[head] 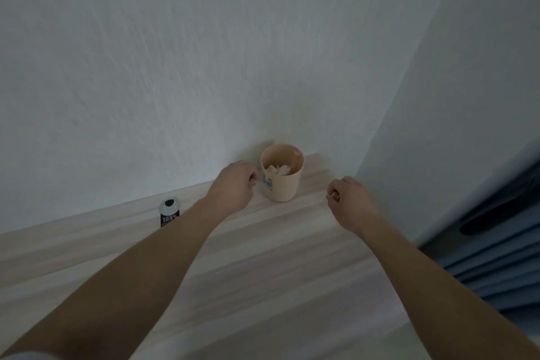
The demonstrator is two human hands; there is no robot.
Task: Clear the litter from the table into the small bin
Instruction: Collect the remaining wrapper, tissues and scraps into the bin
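Principal risk: the small bin point(282, 188) is light-looking and stands unbraced near the far edge of the table point(263, 260), close to the wall point(204, 52); the left hand point(233, 185) hovers just beside its left wall, and a knuckle catching the rim would likely tip it and spill the contents back onto the wood; secondary risk: a small scrap released from above could strike the rim and bounce out; third: the black-and-white container point(169, 212) standing upright to the left, marked "100%", may or may not count as litter, and it looks too large for the bin, so forcing it in could topple both. Grip condition: left hand fingers curled inward, contents hidden behind the knuckles, so whether it holds anything cannot be told; right hand point(349, 203), well to the right of the bin and above the table, likewise curled, with a small dark glint at the fingers that may be a ring or a pinched item; cannot tell which. Condition of the task's items: bin is a beige, round, tapered cup with a small printed label on its front, upright, open-topped; crumpled white paper point(277, 169) lies inside, roughly part-way up, none overhanging the rim; no loose scraps are visible on the lit portion of the table.
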